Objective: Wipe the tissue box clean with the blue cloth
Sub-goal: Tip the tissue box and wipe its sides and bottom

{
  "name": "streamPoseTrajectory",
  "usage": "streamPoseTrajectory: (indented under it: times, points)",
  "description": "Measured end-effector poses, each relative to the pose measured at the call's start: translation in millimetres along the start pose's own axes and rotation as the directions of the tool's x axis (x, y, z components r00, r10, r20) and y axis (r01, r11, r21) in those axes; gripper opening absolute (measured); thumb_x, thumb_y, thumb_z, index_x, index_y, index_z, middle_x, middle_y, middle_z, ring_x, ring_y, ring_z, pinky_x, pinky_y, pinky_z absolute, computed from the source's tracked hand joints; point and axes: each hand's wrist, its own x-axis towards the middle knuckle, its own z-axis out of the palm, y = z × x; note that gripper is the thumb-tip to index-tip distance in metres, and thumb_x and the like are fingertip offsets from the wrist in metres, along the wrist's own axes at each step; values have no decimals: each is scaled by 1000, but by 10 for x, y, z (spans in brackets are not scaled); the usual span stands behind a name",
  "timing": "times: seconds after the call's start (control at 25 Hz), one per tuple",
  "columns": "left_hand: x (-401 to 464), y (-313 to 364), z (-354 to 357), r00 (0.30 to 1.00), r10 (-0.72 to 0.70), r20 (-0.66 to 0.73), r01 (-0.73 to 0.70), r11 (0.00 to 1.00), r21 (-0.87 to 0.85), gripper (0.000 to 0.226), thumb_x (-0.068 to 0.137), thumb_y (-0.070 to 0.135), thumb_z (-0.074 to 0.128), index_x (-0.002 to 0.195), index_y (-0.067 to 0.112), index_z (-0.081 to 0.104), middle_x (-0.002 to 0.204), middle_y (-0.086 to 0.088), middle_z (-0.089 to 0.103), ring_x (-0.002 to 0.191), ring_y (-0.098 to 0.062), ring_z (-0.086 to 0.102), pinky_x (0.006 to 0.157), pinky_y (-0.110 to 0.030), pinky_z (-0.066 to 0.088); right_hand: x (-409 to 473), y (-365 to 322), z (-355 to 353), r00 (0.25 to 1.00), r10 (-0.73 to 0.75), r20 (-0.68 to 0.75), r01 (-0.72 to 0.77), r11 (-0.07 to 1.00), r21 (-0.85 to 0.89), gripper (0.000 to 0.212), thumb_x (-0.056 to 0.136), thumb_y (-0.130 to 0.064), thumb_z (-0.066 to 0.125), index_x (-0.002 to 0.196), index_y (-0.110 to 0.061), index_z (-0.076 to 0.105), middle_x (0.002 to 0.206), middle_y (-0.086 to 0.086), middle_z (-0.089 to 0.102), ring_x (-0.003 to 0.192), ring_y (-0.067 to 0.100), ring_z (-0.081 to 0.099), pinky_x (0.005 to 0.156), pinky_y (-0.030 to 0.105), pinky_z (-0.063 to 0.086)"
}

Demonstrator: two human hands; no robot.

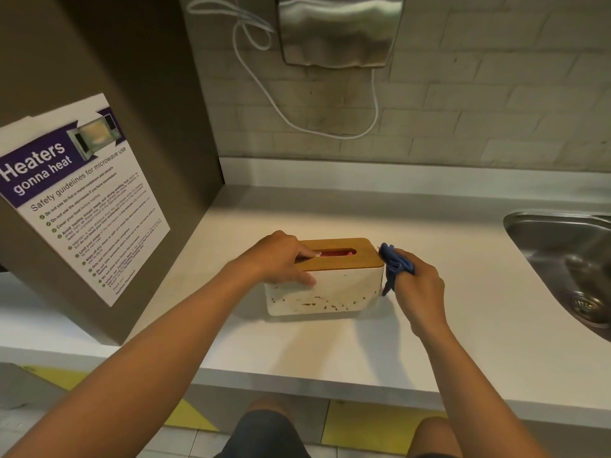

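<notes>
Box [325, 285] lies lengthwise left-right, slot up; my left hand [281, 257] grips it, right hand [418, 285] pinches cloth [395, 264]; poster [79, 196] reads "Heaters gonna heat".

Dim, soft indoor light; wide-angle edge distortion

Tissue box [325, 292], white w/ wooden lid [337, 256], on white counter [330, 345]; brown specks on front face. L hand [281, 259] grips box's left end, thumb on front. R hand [418, 285] holds blue cloth [395, 264] against box's right end. Steel sink [562, 256] at right; microwave poster [79, 196] at left.
</notes>
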Motion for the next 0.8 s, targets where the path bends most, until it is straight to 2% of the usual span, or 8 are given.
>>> streamPoseTrajectory:
  times: [0.08, 0.16, 0.28, 0.4, 0.52, 0.6, 0.72, 0.8]
  points:
    - [9, -8, -103, 999, 30, 32, -27, 996, -87, 50, 88, 50, 74, 136, 41, 63, 119, 14, 70, 100, -11, 63, 79, -29, 57, -87, -40, 22, 997, -43, -59, 48, 996, 78, 33, 96, -12, 48, 118, -30, 66, 116, -5, 67, 93, 4, 59, 74, 11, 46]
    - [72, -4, -180, 996, 60, 70, -54, 994, -94, 46, 90, 49, 72, 135, 41, 65, 118, 16, 71, 101, -9, 63, 79, -29, 56, -145, -149, 107, 972, -224, -77, 230, 970, 84, 49, 88, 7, 46, 121, -24, 65, 118, -9, 65, 101, 0, 59, 82, 8, 47]
    - [184, -29, -262, 994, 59, 92, -53, 996, -71, 42, 91, 52, 69, 132, 42, 67, 110, 20, 73, 100, -10, 64, 79, -31, 53, 8, -276, 255, 859, -494, 133, 512, 825, -242, 49, 81, 4, 45, 112, -25, 68, 110, -9, 68, 104, 15, 58, 89, 30, 51]
    - [261, -83, -322, 994, 46, 103, -34, 993, -115, 39, 94, 49, 67, 132, 44, 66, 114, 21, 72, 105, -9, 65, 78, -28, 53, 176, -383, 242, 809, -416, 414, 577, 697, -427, 42, 78, -18, 42, 114, -32, 58, 105, -12, 62, 107, 21, 45, 86, 46, 46]
    - [299, -121, -339, 994, 34, 103, -19, 989, -144, 37, 94, 49, 67, 131, 46, 67, 116, 22, 72, 104, -6, 65, 75, -24, 51, 208, -334, 185, 737, -274, 618, 645, 560, -520, 78, 67, -44, 60, 138, -30, 31, 139, -13, 36, 134, 17, 21, 110, 48, 28]
    - [308, -110, -346, 993, 38, 109, -21, 988, -151, 36, 95, 49, 66, 131, 45, 67, 115, 22, 72, 103, -5, 65, 75, -22, 50, 209, -280, 210, 717, -275, 641, 685, 448, -574, 97, 60, -49, 70, 140, -30, 20, 142, -12, 26, 137, 17, 14, 112, 51, 22]
    - [296, -93, -346, 994, 19, 104, -3, 989, -146, 40, 96, 52, 64, 134, 42, 66, 123, 18, 71, 105, -8, 64, 75, -22, 49, 254, -292, 284, 717, -292, 633, 696, 338, -633, 102, 54, -49, 77, 136, -30, 20, 137, -10, 27, 132, 20, 18, 110, 49, 24]
    - [270, -62, -325, 997, -14, 70, 23, 993, -118, 52, 93, 59, 63, 141, 39, 60, 142, 12, 62, 120, -14, 60, 88, -28, 51, 295, -289, 310, 718, -307, 625, 696, 304, -650, 103, 52, -51, 80, 135, -29, 22, 135, -9, 29, 131, 21, 21, 109, 47, 24]
